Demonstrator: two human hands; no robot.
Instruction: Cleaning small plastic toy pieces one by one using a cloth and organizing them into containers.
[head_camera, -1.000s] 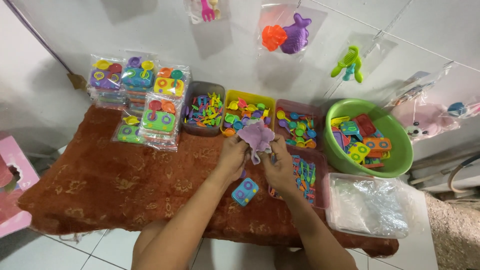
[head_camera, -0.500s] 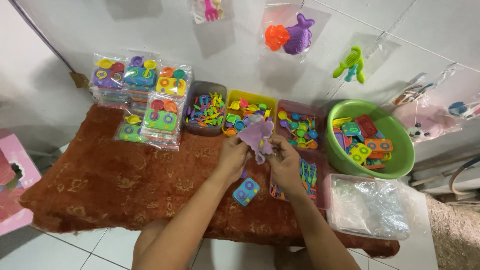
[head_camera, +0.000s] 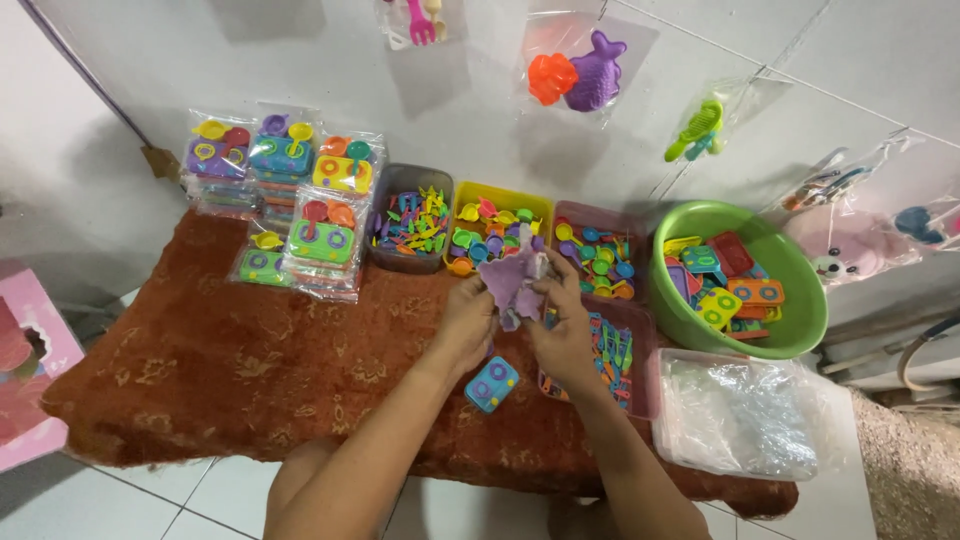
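My left hand and my right hand meet over the middle of a rust-brown patterned cloth. Together they hold a crumpled clear plastic bag with purple toy pieces inside; both hands grip it at its lower edges. Just below my left hand a small blue toy stove with purple rings lies on the cloth. Under my right hand sits a tray of small coloured toy utensils.
At the back stand three small bins of toy pieces, a green basin of toy stoves, and packed toy sets at left. A box of clear bags is at right. Bagged toys hang on the wall.
The hands have shifted slightly while working the bag; the bag is a little lower and more bunched between them. The blue toy stove stays in place.
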